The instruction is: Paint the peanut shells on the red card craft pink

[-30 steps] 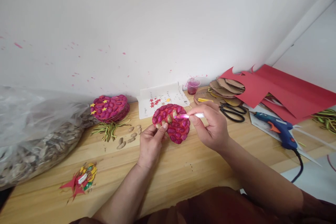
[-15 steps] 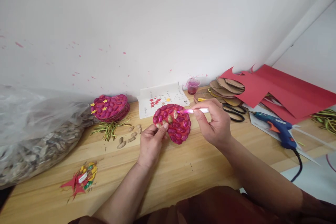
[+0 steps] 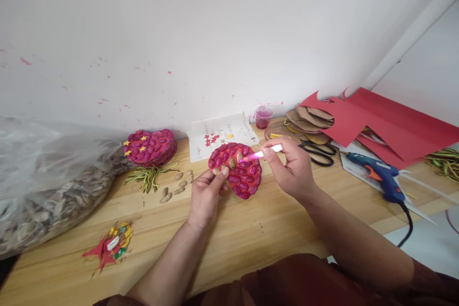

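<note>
My left hand (image 3: pixel 208 191) grips the left edge of a heart-like piece covered in peanuts (image 3: pixel 244 178), thumb on top. Most of its peanuts are magenta; a few near the thumb and centre are bare tan. In my right hand (image 3: pixel 292 167) is a white-handled paintbrush (image 3: pixel 268 151) with a magenta tip, pinched between thumb and fingers. The tip touches or nearly touches a partly painted peanut near the middle. Loose peanuts (image 3: pixel 182 183) lie left of my left hand. A clear cup of magenta paint (image 3: pixel 264 117) stands against the wall.
At left are a plastic bag of peanuts (image 3: pixel 68 196), stacked magenta pieces with yellow stars (image 3: pixel 150 147) and paper scraps (image 3: pixel 111 246). A white sheet with small stars (image 3: pixel 201 146) lies behind. At right sit cardboard pieces (image 3: pixel 304 119), scissors (image 3: pixel 319 154), red paper (image 3: pixel 405 119) and a blue glue gun (image 3: pixel 380 172).
The brush tip has moved slightly down and left on the bare peanut, and the handle is more tilted. My left hand and the peanut piece are almost unmoved.
</note>
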`<state>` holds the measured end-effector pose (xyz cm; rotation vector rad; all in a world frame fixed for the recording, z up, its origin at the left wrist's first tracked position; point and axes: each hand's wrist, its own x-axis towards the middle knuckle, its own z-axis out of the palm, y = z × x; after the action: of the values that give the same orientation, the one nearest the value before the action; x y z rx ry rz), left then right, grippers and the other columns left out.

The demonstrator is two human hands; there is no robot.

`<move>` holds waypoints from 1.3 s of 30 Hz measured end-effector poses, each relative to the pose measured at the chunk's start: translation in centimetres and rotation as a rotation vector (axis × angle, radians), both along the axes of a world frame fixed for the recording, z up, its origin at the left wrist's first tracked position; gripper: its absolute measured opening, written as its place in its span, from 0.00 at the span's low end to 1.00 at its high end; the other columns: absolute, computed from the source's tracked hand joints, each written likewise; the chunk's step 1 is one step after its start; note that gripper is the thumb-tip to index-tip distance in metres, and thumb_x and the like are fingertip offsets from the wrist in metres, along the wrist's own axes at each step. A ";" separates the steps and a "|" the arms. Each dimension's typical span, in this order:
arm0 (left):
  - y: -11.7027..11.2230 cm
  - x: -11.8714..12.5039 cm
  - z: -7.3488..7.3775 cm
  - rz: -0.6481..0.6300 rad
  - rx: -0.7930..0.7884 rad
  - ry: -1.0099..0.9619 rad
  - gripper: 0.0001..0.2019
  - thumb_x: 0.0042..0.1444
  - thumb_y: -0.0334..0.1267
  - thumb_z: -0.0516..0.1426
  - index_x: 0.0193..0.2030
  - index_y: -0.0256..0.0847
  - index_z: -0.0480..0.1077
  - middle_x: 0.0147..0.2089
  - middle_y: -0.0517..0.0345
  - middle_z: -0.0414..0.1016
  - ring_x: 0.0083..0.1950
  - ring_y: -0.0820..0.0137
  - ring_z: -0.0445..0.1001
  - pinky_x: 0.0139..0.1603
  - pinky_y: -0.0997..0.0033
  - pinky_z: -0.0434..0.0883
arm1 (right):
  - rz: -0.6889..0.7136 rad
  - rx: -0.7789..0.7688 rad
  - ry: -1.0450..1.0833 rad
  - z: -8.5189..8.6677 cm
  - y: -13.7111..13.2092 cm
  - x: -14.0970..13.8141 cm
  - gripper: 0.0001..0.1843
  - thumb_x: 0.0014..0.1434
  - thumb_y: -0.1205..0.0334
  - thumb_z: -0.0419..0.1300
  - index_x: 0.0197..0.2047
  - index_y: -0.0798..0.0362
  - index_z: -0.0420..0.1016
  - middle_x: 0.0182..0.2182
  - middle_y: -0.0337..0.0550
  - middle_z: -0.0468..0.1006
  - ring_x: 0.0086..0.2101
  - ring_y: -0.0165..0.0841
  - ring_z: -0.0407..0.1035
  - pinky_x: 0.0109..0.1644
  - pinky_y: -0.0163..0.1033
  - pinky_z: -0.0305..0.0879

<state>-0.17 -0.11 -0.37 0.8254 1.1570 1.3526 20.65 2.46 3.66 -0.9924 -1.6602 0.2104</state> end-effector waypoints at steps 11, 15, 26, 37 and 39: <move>0.0 -0.1 -0.1 0.001 -0.003 -0.006 0.21 0.44 0.52 0.76 0.27 0.36 0.77 0.22 0.62 0.71 0.23 0.77 0.63 0.26 0.75 0.60 | 0.026 -0.056 0.058 -0.2 0.2 0.0 0.06 0.69 0.58 0.62 0.40 0.49 0.78 0.32 0.38 0.83 0.31 0.32 0.75 0.40 0.40 0.70; 0.0 0.0 0.0 0.003 -0.004 -0.021 0.22 0.43 0.52 0.76 0.28 0.36 0.77 0.23 0.62 0.72 0.23 0.76 0.63 0.26 0.75 0.60 | -0.059 -0.050 0.084 -0.2 0.3 0.0 0.06 0.69 0.58 0.62 0.42 0.49 0.79 0.36 0.41 0.84 0.36 0.34 0.77 0.44 0.42 0.72; 0.0 0.0 0.1 0.004 -0.018 -0.067 0.22 0.42 0.52 0.77 0.29 0.35 0.78 0.25 0.61 0.72 0.24 0.78 0.62 0.26 0.77 0.59 | 0.161 -0.129 0.073 -0.2 0.2 0.2 0.06 0.72 0.59 0.58 0.45 0.49 0.77 0.35 0.39 0.81 0.33 0.31 0.74 0.39 0.39 0.69; 0.0 0.0 -0.1 -0.004 -0.028 -0.051 0.21 0.43 0.51 0.76 0.28 0.36 0.77 0.23 0.62 0.71 0.23 0.77 0.63 0.25 0.76 0.59 | 0.053 -0.171 0.102 -0.4 0.6 0.2 0.07 0.70 0.56 0.61 0.42 0.50 0.78 0.33 0.38 0.81 0.31 0.30 0.72 0.39 0.38 0.68; 0.0 0.0 -0.1 0.003 -0.027 -0.064 0.21 0.43 0.51 0.76 0.29 0.36 0.78 0.24 0.62 0.72 0.24 0.77 0.63 0.25 0.77 0.59 | 0.050 -0.188 0.083 -0.3 0.5 0.3 0.08 0.70 0.56 0.60 0.45 0.50 0.78 0.36 0.39 0.83 0.33 0.31 0.73 0.40 0.38 0.69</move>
<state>-0.16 -0.12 -0.51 0.7561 1.1254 1.3532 20.91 3.00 3.35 -1.0680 -1.6114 0.4419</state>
